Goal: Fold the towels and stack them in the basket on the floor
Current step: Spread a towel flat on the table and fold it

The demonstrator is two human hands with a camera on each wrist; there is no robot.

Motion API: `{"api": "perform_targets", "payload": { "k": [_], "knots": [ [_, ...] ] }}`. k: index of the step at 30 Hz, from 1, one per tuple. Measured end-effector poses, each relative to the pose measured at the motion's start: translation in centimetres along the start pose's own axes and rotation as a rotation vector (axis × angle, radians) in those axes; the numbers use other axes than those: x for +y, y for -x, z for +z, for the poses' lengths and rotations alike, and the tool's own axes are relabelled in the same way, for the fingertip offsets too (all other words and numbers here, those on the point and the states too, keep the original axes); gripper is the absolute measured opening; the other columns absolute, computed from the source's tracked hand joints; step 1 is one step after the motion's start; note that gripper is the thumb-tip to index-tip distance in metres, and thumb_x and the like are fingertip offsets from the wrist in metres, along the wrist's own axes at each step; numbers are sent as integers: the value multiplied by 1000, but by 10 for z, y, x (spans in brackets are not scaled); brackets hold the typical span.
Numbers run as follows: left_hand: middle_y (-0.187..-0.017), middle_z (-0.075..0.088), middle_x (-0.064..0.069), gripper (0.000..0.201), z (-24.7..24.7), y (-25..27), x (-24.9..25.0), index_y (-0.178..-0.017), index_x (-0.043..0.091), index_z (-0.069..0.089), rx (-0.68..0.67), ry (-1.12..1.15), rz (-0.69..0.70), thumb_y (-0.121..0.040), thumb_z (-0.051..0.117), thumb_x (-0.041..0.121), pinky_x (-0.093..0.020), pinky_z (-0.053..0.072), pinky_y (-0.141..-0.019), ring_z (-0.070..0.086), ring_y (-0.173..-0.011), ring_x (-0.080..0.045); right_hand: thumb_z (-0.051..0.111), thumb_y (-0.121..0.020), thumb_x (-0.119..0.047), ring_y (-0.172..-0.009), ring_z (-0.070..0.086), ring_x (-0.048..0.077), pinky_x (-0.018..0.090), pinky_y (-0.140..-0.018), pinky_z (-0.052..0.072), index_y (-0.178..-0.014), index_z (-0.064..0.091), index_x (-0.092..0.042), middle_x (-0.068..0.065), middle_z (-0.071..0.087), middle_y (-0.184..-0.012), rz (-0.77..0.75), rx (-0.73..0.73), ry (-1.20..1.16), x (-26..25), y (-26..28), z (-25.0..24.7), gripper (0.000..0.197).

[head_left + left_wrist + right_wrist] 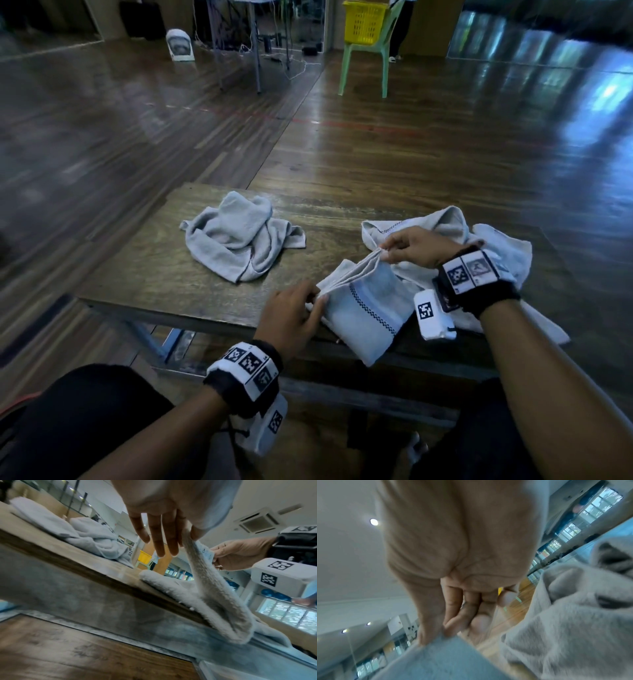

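Observation:
A folded pale grey towel [366,305] with a dark checked stripe lies at the near edge of the low wooden table [154,274], one corner hanging over it. My left hand [310,303] pinches its near left corner between thumb and forefinger; the other fingers [159,538] stick out straight. My right hand [385,251] pinches the stacked layers at the far corner [440,650]. A crumpled grey towel [236,236] lies at the table's middle left. Another crumpled whitish towel [493,246] lies under my right wrist. A yellow basket [364,20] sits on a green chair far back.
The table stands on a glossy wooden floor [445,147]. The green plastic chair [366,65] stands far behind, beside a metal-legged table [253,51] with cables. A white object [180,44] sits on the floor at the back left. My knees are below the table's near edge.

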State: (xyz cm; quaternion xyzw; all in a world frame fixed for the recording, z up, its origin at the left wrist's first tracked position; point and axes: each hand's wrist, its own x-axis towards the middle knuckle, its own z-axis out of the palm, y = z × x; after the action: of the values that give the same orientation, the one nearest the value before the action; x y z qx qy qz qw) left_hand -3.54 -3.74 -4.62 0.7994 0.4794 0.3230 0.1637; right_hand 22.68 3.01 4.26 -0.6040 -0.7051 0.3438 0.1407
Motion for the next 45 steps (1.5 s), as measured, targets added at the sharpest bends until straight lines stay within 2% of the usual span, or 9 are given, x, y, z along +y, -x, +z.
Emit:
{"api": "perform_targets", "payload": {
  "k": [5, 12, 17, 21, 26, 32, 36, 41, 45],
  "knots": [
    [-84, 62, -3, 28, 8, -11, -26, -87, 17, 56, -51, -97, -69, -91, 43, 41, -34, 41, -68, 59, -77, -27, 60, -90, -21, -71, 52, 9, 18, -63, 39, -94, 67, -8, -5, 59, -77, 24, 2, 70, 1, -46, 28, 15],
    [-92, 62, -6, 25, 20, -20, -40, -92, 16, 58, -127, -197, -132, -93, 47, 38, -34, 39, -72, 58, -85, -30, 59, -89, -31, -100, 61, 23, 41, -89, 49, -97, 70, -13, 11, 63, -117, 96, 2, 171, 21, -77, 51, 23],
    [-93, 64, -6, 26, 25, -29, -44, -92, 17, 58, -131, -224, -174, -92, 45, 41, -36, 41, -75, 57, -90, -28, 56, -91, -27, -92, 58, 20, 28, -76, 41, -92, 66, -11, 2, 59, -113, 110, 84, 178, 25, -88, 60, 19],
    [-93, 62, -5, 25, 27, -31, -44, -92, 16, 57, -112, -225, -184, -92, 46, 39, -37, 42, -75, 56, -90, -27, 54, -92, -25, -87, 56, 19, 26, -73, 38, -86, 59, -14, 10, 59, -120, 128, 171, 181, 29, -94, 66, 14],
    [-94, 63, -2, 19, 27, -30, -46, -93, 18, 57, -93, -196, -185, -90, 50, 36, -36, 43, -75, 56, -92, -25, 50, -94, -33, -105, 57, 22, 32, -88, 44, -103, 64, -11, 7, 62, -115, 135, 35, 204, 23, -93, 61, 28],
    [-97, 62, -1, 19, 26, -33, -46, -94, 18, 62, -116, -209, -138, -89, 53, 34, -36, 44, -75, 56, -95, -24, 54, -90, -25, -103, 54, 17, 27, -83, 42, -126, 53, -14, -2, 56, -112, 109, -93, 297, 17, -69, 53, 38],
    [-99, 65, -2, 19, 20, -47, -50, -97, 17, 66, -225, -157, -145, -88, 57, 32, -35, 46, -79, 57, -97, -23, 62, -86, -18, -103, 55, 20, 29, -87, 43, -125, 51, -9, 7, 58, -112, 139, -141, 252, 22, -41, 49, 42],
    [-100, 71, -1, 17, 13, -60, -48, -99, 20, 71, -359, -104, -58, -87, 61, 28, -28, 46, -77, 62, -94, -21, 69, -82, -15, -69, 52, 7, 13, -59, 39, -117, 52, -6, -3, 55, -77, 152, -195, 163, 43, -6, 52, 40],
    [-101, 70, 0, 20, 15, -60, -44, -101, 22, 70, -370, -143, -25, -87, 61, 31, -26, 41, -73, 61, -94, -20, 67, -83, -23, -68, 47, 4, 16, -62, 37, -108, 54, -13, -7, 49, -76, 128, -126, 196, 54, 3, 54, 30]
  ]
}}
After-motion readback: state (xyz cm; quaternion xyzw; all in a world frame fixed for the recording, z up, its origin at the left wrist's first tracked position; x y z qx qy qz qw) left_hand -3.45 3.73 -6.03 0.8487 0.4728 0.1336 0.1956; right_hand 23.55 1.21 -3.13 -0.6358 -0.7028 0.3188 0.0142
